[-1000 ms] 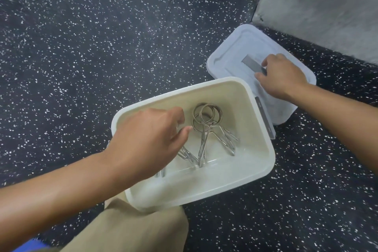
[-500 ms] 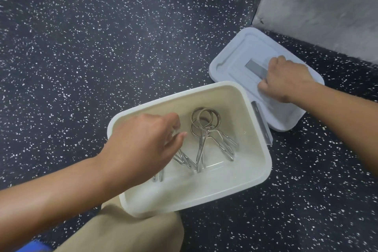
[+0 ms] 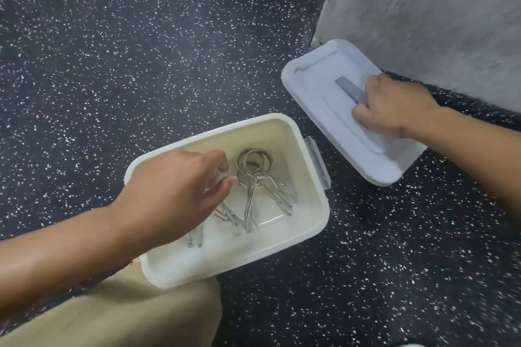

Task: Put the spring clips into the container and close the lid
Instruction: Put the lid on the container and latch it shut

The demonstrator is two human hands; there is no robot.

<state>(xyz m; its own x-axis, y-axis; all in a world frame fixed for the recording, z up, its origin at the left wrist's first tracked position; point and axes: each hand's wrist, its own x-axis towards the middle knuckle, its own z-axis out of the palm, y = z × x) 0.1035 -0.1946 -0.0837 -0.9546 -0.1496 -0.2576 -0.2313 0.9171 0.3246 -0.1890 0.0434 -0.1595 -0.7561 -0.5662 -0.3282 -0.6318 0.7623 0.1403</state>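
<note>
An open cream container (image 3: 315,222) sits on the speckled dark floor. Several metal spring clips (image 3: 255,183) lie inside it, their rings toward the far side. My left hand (image 3: 180,191) hovers over the container's left half, fingers bent and slightly apart above the clips; part of the clips is hidden under it and I cannot see whether it holds one. The pale grey lid (image 3: 324,101) lies flat on the floor to the right of the container. My right hand (image 3: 392,107) is curled around the lid's grey handle (image 3: 348,89).
A grey concrete wall (image 3: 423,14) rises just behind the lid at the upper right. A grey latch (image 3: 317,160) sticks out of the container's right side. My knee in tan trousers (image 3: 127,313) touches the container's near edge.
My right hand has closed around the lid's handle, and the lid has shifted slightly right. My left hand stays over the clips in the container, barely moved.
</note>
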